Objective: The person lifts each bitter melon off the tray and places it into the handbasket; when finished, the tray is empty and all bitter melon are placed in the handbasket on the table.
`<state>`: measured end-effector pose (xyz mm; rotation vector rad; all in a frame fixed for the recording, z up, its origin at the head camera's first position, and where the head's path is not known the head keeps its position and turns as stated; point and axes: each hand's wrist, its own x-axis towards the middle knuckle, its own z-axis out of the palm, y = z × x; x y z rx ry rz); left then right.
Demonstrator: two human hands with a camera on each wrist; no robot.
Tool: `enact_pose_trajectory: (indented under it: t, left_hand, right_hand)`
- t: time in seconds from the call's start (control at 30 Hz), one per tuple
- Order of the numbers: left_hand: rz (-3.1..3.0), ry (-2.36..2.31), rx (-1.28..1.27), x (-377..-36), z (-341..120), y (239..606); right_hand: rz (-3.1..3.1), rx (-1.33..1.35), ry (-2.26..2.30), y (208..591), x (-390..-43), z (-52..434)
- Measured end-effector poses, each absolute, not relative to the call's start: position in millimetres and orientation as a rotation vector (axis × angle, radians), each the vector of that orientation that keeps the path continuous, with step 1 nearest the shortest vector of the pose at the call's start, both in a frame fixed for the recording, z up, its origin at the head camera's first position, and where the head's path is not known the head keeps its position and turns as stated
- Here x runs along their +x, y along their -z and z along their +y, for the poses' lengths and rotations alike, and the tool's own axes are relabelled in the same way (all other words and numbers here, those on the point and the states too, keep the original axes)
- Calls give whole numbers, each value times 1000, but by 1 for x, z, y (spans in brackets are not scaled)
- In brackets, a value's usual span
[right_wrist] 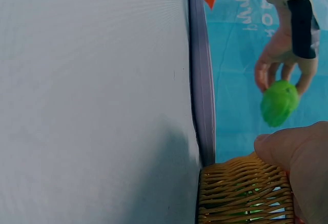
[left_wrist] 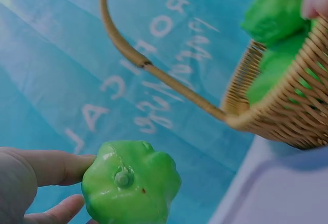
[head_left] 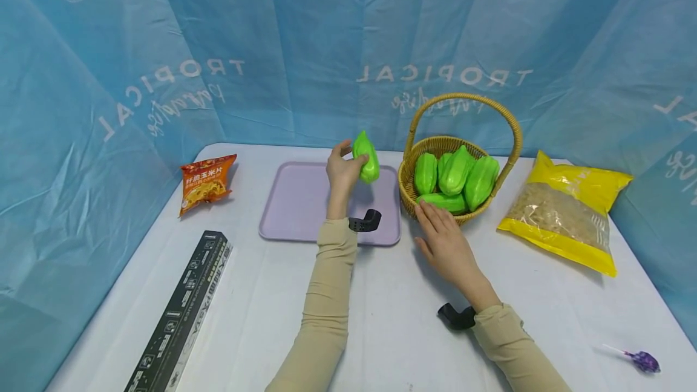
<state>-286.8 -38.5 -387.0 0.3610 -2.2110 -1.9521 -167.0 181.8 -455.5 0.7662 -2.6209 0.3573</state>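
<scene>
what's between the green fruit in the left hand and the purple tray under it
Nothing visible. The left hand holds the green fruit in the air above the purple tray, and the tray surface below it is bare. The wicker basket stands off to the tray's right, steadied by the right hand.

held gourd (head_left: 366, 156): glossy bright green, ribbed and pear-shaped — gripped upright in the left hand (head_left: 342, 173), lifted above the lilac tray (head_left: 296, 204), stem end towards the wrist camera.
basket (head_left: 458, 218): woven wicker, round, with a tall arched handle — standing on the worktop, its near wall touched by the right hand's (head_left: 446, 241) fingers.
gourds in basket (head_left: 455, 178): four alike, green and shiny, leaning together, just beyond the right hand.
</scene>
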Motion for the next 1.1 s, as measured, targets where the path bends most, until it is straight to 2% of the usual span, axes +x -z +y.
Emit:
enact_pose_trajectory:
  t: [0.37,0.73,1.1]
  left_hand:
    - [-2239,1943,128,-271,-24,351]
    - [-2334,1933,-82,-255,16,344]
    - [-2528,1778,-227,-270,57,334]
  right_hand:
    - [-2601,757,-353,455,-166,183]
    - [-2609,762,-320,458,-168,181]
    - [-2551,785,-346,458,-170,183]
